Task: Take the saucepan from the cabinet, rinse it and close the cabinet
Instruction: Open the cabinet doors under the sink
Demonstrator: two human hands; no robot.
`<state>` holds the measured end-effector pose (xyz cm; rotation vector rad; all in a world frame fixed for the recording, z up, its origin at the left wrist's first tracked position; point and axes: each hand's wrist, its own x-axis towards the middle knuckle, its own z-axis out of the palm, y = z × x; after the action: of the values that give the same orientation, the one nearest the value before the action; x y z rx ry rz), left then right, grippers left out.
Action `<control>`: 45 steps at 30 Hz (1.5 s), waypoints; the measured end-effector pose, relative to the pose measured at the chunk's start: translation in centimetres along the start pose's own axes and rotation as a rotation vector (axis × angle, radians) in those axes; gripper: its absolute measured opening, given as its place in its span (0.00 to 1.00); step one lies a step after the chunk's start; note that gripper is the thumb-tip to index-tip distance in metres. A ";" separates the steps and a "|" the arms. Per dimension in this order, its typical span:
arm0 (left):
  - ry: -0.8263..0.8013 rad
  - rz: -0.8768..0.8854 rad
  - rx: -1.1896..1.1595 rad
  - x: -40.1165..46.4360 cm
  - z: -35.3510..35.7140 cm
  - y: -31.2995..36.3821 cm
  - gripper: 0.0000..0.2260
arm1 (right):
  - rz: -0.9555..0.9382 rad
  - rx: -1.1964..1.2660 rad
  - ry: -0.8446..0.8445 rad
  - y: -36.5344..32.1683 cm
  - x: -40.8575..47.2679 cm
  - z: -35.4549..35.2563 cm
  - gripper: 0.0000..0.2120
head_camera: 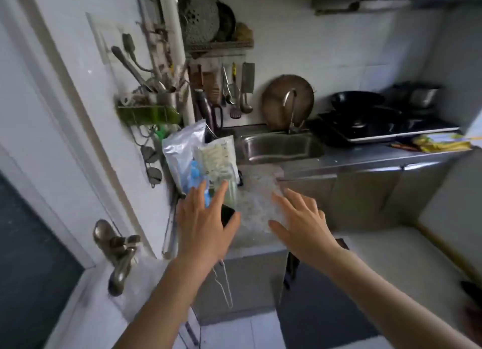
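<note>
My left hand point(204, 222) and my right hand point(300, 219) are stretched out over the speckled counter point(257, 192), fingers apart, holding nothing. The steel sink point(276, 146) with its tap point(290, 106) lies beyond them. Steel cabinet doors point(360, 192) run under the counter to the right of the sink; a cabinet panel point(284, 275) below my right wrist stands ajar over a dark gap. No saucepan can be picked out in a cabinet; a small steel pot point(423, 96) sits at the far right by the stove.
Foil and paper bags point(198, 155) and a dark phone point(227, 214) crowd the counter's left end. Utensils hang on the wall rack point(234, 92). A black wok point(357, 100) sits on the stove point(378, 129). A door with a metal handle point(117, 254) is at my left.
</note>
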<state>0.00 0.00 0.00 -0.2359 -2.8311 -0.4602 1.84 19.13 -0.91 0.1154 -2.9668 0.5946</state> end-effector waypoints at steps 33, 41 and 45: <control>-0.477 0.276 -0.042 28.2 40.4 48.6 0.29 | 0.648 -0.033 -0.082 61.4 11.1 -8.4 0.25; -0.605 0.224 -0.043 39.6 49.4 56.8 0.29 | 0.670 -0.014 -0.207 72.6 21.4 -10.4 0.24; -0.617 0.120 -0.037 43.4 52.4 58.2 0.29 | 0.592 0.002 -0.272 77.2 27.3 -10.0 0.24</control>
<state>-41.75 76.95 -19.00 -0.6517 -3.3736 -0.4784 -31.70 92.66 -17.60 -0.7648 -3.2532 0.6824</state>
